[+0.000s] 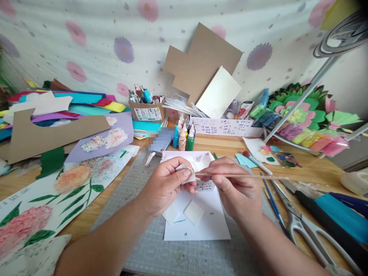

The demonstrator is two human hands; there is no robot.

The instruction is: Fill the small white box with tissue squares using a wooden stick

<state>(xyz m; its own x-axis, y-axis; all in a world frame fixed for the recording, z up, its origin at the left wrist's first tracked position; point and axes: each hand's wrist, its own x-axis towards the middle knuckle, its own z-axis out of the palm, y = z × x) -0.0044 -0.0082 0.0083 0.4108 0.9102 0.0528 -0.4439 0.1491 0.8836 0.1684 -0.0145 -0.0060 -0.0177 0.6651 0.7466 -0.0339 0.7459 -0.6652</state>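
Note:
Between its thumb and fingers, my left hand (171,186) pinches a small piece of white paper (184,168). My right hand (235,188) grips a thin wooden stick (250,176), whose left end meets the paper piece and whose other end points right. Both hands are raised above a white sheet (198,230) on the grey cutting mat (155,253). A small white square (194,212) lies on that sheet, with another pale piece beside it. Behind my hands is an open white paper box (172,154) with white scraps in it.
Scissors (297,220) and blue brushes (273,203) lie at the right. Paint bottles (190,140), a phone (161,140) and a pen box (146,111) stand or lie behind. Flower artwork (74,191) and brown cardboard (57,134) cover the left side.

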